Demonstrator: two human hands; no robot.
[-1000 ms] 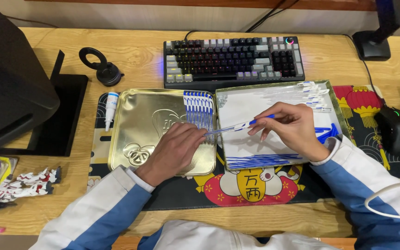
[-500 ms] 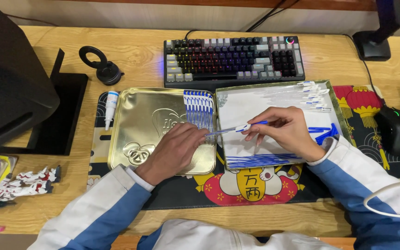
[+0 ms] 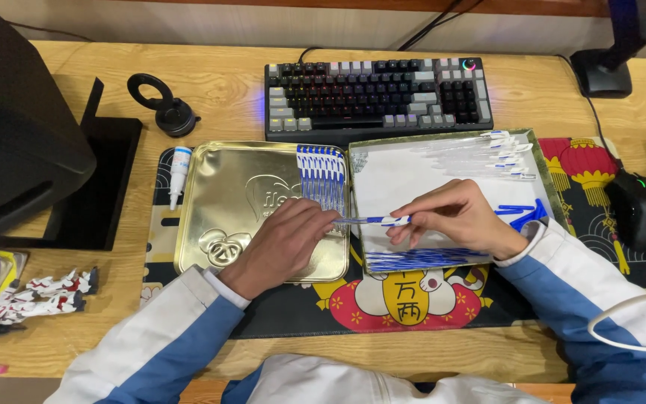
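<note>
**Pen held level between two hands**

While you pinch the blue-and-white pen [image 3: 374, 220] from both ends, its long axis runs nearly level, left to right, bridging the seam between the gold tin lid [image 3: 226, 217] and the paper-lined tin tray [image 3: 413, 168]. Your left hand [image 3: 282, 245] grips the slim left end with curled fingertips; your right hand [image 3: 454, 218] clamps the thicker white-banded end. Which end carries the tip you cannot tell.

Just above your left grip, a row of blue-and-white pens [image 3: 321, 173] lies side by side, upright to the view, touching the lid's right edge. Below your right grip, a stack of blue refills [image 3: 420, 259] lines the tray's near edge. Beyond your right knuckles sit clear pen barrels [image 3: 480, 155] and loose blue caps [image 3: 521, 213]. Farther up stands the keyboard [image 3: 377, 99]; a small white bottle [image 3: 179, 170] lies well left of the lid.
</note>
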